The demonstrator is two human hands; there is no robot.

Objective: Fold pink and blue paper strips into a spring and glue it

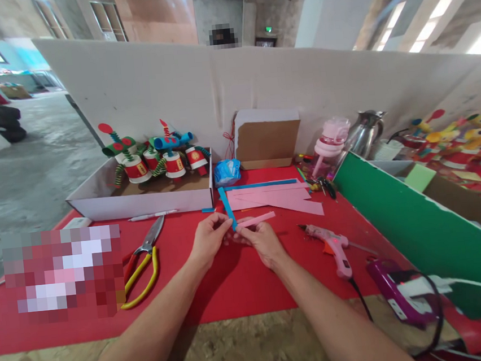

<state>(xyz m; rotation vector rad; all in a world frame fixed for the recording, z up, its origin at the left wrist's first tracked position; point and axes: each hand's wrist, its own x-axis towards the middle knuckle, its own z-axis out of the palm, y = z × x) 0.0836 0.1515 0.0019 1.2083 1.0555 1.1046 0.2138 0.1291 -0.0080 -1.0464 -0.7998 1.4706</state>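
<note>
Left hand, head view: I'm seeing thumb and fingertips clamping together on the near end of a blue strip. Right hand is also pinching, thumb and fingers closing where a pink strip is meeting that same near end. I can't tell how the two are layering under the thumbs, or whether glue is sitting between them.

Key relation: both strips are sitting right in the fingertips, above the red table. Blue's long axis is running away from the body, far end leaning a bit left. Pink's is running off to the right, across the right hand's fingers. So I'm getting a rough L, corner resting between the two thumbs. Neither hand is clearly nearer the corner; right is lying on pink's side, left is flanking blue.

Around it: loose pink strips are lying just beyond the hands, another blue strip edging their far side. Glue gun is lying to the right, nozzle pointing left. Scissors are resting left of the left hand, blades pointing away.
</note>
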